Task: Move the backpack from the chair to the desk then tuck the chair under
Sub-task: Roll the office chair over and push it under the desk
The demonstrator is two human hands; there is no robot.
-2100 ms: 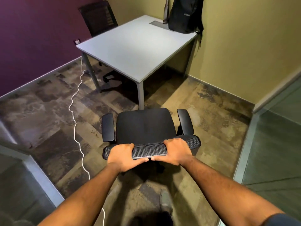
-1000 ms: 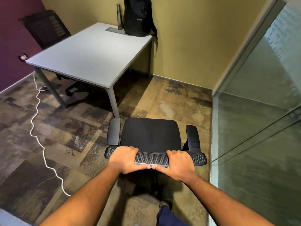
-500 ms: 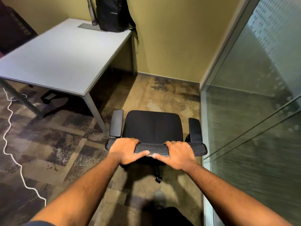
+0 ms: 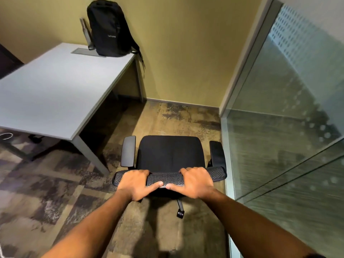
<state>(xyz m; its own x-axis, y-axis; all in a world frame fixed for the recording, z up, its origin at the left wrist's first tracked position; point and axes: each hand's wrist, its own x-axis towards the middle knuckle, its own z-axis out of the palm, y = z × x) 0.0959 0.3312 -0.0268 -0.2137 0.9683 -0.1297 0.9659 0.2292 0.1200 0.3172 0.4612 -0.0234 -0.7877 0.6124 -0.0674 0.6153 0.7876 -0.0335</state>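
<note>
A black backpack [image 4: 108,30] stands upright on the far right corner of the grey desk [image 4: 55,86], leaning on the yellow wall. The black office chair [image 4: 170,153] stands on the floor just right of the desk's near right leg, its seat empty and facing away from me. My left hand [image 4: 135,183] and my right hand [image 4: 194,182] both grip the mesh top edge of the chair's backrest, thumbs nearly touching in the middle.
A glass partition [image 4: 288,118] runs close along the chair's right side. A metal bottle [image 4: 86,34] stands next to the backpack. A white cable [image 4: 6,135] lies on the floor at the left, beneath the desk. Open carpet lies ahead between desk and wall.
The chair has rolled to the right, past the desk's near corner toward the glass partition. My view has turned with it; both hands kept their grip on the backrest.
</note>
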